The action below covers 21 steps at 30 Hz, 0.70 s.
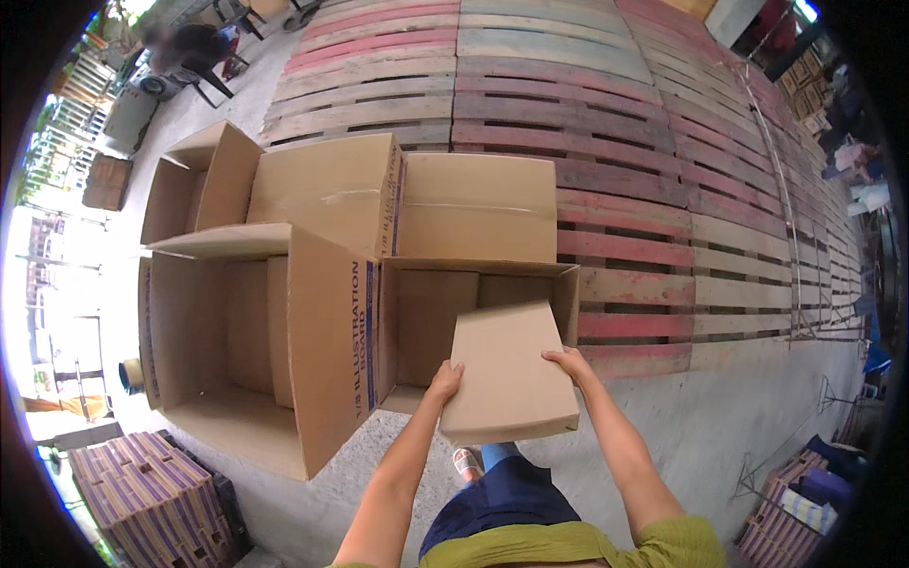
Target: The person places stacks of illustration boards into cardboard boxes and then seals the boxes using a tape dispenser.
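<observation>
A plain tan box point(508, 369), its broad upper face smooth and unmarked, is held between the left fingers point(458, 368) and the right fingers point(553, 356) at its opposite long edges. Its near end, showing a narrow end face, extends from the fingers toward the wearer's body; its far end reaches beyond them, overlapping the mouth of a carton point(426, 317). The brown carton stands just past the fingers, gaping open with inner walls exposed, partly hidden by the box. Whether the two touch cannot be told.
</observation>
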Tool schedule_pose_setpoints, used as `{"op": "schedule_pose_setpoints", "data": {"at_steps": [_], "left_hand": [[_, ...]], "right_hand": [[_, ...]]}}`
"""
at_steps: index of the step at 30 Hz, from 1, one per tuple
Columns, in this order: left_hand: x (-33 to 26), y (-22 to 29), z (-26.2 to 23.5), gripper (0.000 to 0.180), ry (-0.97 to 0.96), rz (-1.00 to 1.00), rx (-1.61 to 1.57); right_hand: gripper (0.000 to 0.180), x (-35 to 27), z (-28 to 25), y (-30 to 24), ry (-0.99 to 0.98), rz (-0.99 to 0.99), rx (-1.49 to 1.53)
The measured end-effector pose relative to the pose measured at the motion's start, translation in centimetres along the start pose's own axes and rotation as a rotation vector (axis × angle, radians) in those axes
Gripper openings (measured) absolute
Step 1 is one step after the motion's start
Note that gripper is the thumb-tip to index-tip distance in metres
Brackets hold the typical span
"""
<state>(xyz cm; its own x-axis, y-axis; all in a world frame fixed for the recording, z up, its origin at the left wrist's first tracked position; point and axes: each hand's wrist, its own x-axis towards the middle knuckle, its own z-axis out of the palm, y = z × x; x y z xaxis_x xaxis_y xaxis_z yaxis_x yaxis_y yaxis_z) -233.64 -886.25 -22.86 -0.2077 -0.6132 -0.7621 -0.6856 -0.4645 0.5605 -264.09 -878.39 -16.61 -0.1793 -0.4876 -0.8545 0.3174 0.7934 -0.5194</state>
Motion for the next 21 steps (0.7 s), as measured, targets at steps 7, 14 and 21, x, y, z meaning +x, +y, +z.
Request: {"op": "schedule_pose_setpoints", "data": {"at_steps": [7, 14, 21], "left_hand": [[4.8, 0.4, 2.5, 0.056, -0.069, 0.026, -0.044], [6.8, 3.3, 2.9, 0.071, -0.319, -0.183, 0.218], [0.4, -1.5, 2.3, 0.057, -0.260, 0.127, 0.427]], "right_hand": [[0.054, 2.6, -1.1, 1.5, 0.172, -0.127, -0.070], [0.080, 3.5, -3.4, 3.0, 0.451, -0.193, -0.865], [0.063, -2.0, -5.9, 12.5, 0.079, 0.083, -1.078]]}}
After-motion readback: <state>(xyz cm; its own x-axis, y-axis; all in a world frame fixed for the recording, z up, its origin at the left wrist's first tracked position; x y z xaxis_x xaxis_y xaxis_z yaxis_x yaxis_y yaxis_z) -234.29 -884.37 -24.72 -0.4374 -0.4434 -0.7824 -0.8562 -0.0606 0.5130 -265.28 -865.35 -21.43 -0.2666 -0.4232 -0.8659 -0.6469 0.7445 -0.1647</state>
